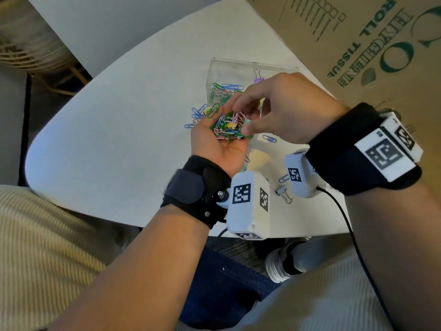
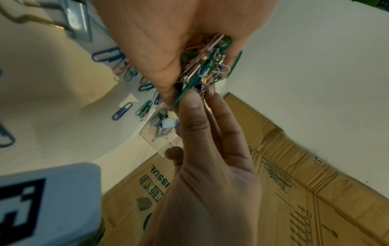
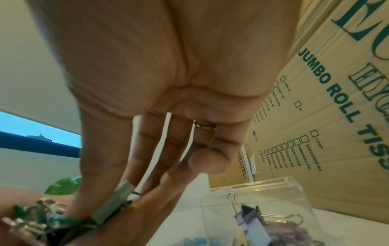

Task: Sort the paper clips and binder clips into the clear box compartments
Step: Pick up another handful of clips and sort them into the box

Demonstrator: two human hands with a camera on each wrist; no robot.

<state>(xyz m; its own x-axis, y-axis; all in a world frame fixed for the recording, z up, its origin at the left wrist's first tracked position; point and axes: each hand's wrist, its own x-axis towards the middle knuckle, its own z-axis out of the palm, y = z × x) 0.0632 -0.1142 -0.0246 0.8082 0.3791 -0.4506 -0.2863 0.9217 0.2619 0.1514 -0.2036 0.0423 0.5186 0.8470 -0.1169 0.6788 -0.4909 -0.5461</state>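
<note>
1. Left hand (image 1: 218, 142) palm up, cupped around a tangled heap of clips (image 1: 230, 126) above the table (image 1: 107, 120).
2. Right hand (image 1: 281, 108) over the heap, fingertips pinching a grey binder clip (image 3: 114, 206).
3. Clear box (image 1: 216, 68) near the table's far edge; paper clips and binder clips in separate compartments.
4. Loose paper clips (image 1: 196, 113) beside the box.

a tangled heap of green, pink, blue and silver wire paper clips (image 1: 228, 126) is showing a speck of yellow. loose blue paper clips (image 1: 197, 112) are lying on the plain white table (image 1: 114, 120). a lilac binder clip (image 1: 258, 78) is sitting in the clear plastic box (image 1: 222, 65). the brown cardboard carton (image 1: 372, 44) is bearing dark green lettering. black-and-white checkered tags (image 1: 241, 193) are marking the white wrist units.
</note>
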